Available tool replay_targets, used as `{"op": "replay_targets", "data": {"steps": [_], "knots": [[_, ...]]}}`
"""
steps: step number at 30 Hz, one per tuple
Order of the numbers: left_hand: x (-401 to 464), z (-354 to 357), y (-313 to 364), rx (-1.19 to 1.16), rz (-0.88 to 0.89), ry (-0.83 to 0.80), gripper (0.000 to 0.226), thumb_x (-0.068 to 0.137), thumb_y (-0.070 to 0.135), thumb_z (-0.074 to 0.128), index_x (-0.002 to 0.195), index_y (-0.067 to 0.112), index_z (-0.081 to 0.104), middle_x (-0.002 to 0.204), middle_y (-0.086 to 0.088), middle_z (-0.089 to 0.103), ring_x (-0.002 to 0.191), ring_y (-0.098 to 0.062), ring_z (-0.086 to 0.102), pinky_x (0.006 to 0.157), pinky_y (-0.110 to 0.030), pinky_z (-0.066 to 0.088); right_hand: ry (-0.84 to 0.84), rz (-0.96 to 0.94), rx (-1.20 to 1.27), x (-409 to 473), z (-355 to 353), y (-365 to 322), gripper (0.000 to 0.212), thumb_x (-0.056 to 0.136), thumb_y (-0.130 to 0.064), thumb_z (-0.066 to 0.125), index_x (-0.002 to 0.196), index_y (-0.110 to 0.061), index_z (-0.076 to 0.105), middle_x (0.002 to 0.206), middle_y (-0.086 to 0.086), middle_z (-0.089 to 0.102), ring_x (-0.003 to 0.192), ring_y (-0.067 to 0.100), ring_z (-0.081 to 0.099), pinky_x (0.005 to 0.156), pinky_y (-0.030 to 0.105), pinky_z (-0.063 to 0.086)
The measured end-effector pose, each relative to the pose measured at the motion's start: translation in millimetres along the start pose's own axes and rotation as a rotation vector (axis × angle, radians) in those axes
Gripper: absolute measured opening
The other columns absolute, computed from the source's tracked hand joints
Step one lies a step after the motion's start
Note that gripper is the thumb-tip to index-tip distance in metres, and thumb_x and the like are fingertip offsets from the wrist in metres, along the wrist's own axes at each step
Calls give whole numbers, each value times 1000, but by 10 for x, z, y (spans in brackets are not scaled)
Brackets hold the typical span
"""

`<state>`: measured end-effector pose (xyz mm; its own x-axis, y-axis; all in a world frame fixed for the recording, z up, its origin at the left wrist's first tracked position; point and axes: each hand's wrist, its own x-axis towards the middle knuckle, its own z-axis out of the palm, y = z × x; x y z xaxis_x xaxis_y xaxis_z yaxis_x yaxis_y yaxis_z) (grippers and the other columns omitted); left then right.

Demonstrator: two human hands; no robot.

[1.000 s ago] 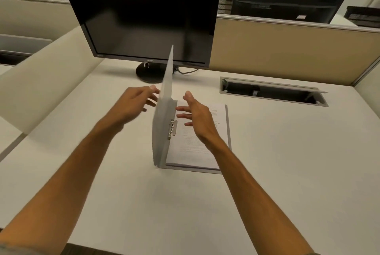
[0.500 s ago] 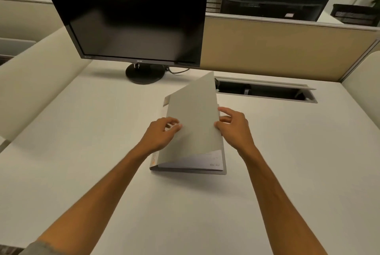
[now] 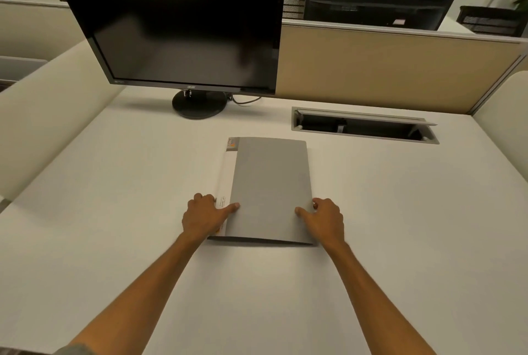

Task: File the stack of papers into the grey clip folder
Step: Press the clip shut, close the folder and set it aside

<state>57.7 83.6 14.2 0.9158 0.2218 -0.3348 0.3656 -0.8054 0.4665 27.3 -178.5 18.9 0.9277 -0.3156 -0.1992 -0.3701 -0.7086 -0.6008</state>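
Note:
The grey clip folder (image 3: 271, 183) lies shut in the middle of the white desk (image 3: 114, 211), its near edge slightly raised over a shadow. A white spine label strip runs down its left side. My left hand (image 3: 204, 217) grips the folder's near left corner, thumb on the cover. At the near right corner my right hand (image 3: 324, 219) holds the edge the same way, thumb on top. The papers are hidden under the cover.
A black monitor (image 3: 183, 25) on a round stand (image 3: 200, 104) stands at the back left. An open cable tray (image 3: 363, 128) is cut into the desk at the back right. Beige partitions (image 3: 385, 68) enclose the desk on three sides.
The folder's cover swung from upright down onto the papers and now lies shut. Both hands moved to the folder's near corners and took hold of it.

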Motion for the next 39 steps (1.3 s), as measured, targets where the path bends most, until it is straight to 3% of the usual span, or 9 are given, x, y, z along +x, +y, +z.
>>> {"op": "replay_targets", "data": {"steps": [6, 9, 13, 19, 21, 25, 32, 36, 39], "knots": [[120, 127, -53, -270, -82, -7, 88, 43, 73, 72, 104, 13, 54, 107, -7, 60, 96, -30, 61, 77, -48, 57, 23, -66, -110, -10, 131, 26, 52, 85, -46, 63, 117, -6, 58, 118, 8, 52, 104, 27, 56, 83, 37, 49], [39, 49, 69, -421, -109, -8, 75, 57, 49, 85, 108, 11, 46, 106, -6, 57, 95, -29, 60, 76, -42, 55, 35, -64, -106, 9, 159, 53, 53, 85, -46, 63, 120, -6, 57, 121, 8, 51, 106, 27, 55, 84, 38, 50], [15, 8, 126, -761, -159, -150, 64, 72, 23, 83, 117, 13, 38, 100, -4, 58, 74, -17, 60, 56, -30, 48, 29, -58, -98, 58, 137, 63, 53, 83, -47, 64, 118, -7, 57, 123, 8, 51, 108, 28, 55, 85, 39, 50], [24, -121, 39, -940, -112, -173, 61, 71, 20, 83, 121, 22, 48, 108, -6, 68, 81, -25, 69, 65, -39, 57, -7, 37, 211, 216, 120, 16, 88, 78, -62, 63, 145, -12, 33, 143, 8, 46, 128, 29, 47, 105, 45, 41], [31, -213, 4, -972, -75, -199, 61, 71, 18, 83, 122, 21, 50, 109, -9, 70, 85, -29, 70, 69, -43, 59, -76, 71, 410, 277, 104, -71, 85, 79, -60, 64, 144, -14, 36, 139, 7, 52, 123, 28, 53, 104, 43, 43], [25, -454, -39, -1041, -26, -212, 51, 74, 15, 79, 119, 19, 54, 102, -9, 72, 71, -23, 71, 54, -32, 56, -277, 94, 859, 296, 111, -287, 54, 86, -40, 65, 133, -18, 50, 121, 3, 66, 105, 24, 65, 95, 45, 52], [14, -783, -386, -1397, -54, -292, 29, 59, 14, 75, 87, 12, 71, 91, -8, 70, 67, -17, 68, 54, -25, 55, -285, 48, 1013, 337, 333, -757, 38, 92, -24, 61, 129, -17, 53, 118, 6, 67, 103, 26, 66, 93, 46, 53], [19, -783, -622, -1644, -7, -213, 49, 73, 3, 64, 121, 4, 61, 115, -11, 67, 100, -23, 63, 77, -28, 57, -290, 49, 1040, 354, 545, -1037, 38, 92, -21, 60, 129, -16, 52, 119, 7, 66, 102, 26, 65, 87, 42, 54], [84, -829, -778, -1604, -34, -67, 51, 78, -6, 61, 128, 0, 55, 119, -14, 63, 103, -24, 61, 78, -26, 57, -302, 50, 1038, 368, 736, -1258, 36, 91, -20, 61, 126, -16, 54, 119, 8, 66, 102, 26, 65, 89, 42, 54]]}}
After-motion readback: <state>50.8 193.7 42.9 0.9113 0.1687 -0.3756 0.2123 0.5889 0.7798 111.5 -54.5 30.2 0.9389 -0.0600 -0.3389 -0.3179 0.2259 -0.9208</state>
